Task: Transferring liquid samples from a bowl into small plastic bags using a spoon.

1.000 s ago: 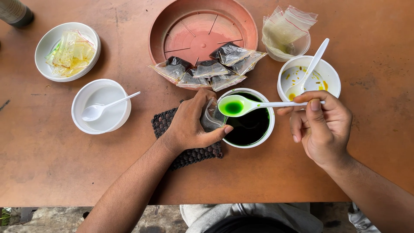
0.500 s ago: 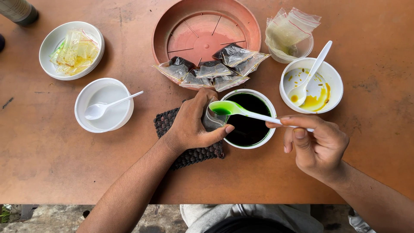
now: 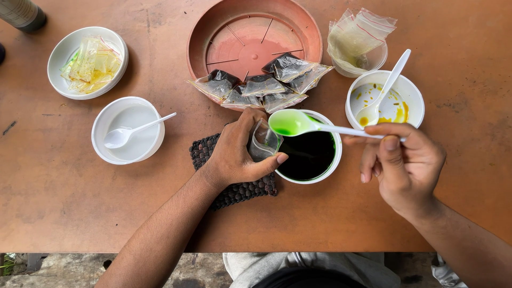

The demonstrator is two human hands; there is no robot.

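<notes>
Head view, near to far: left hand [image 3: 237, 154] pinching one small clear bag [image 3: 264, 141] open over a dark woven mat [image 3: 234, 176]; right hand [image 3: 405, 165] gripping a white spoon [image 3: 314, 125] of green liquid, tilted at the bag's mouth above the bowl of dark green liquid [image 3: 309, 154]. Filling apparently midway: about six filled dark bags [image 3: 261, 85] heaped on one terracotta saucer [image 3: 253, 40], empty bags [image 3: 360, 37] left. Four white bowls, three spoons on the desk [image 3: 69, 208].
</notes>
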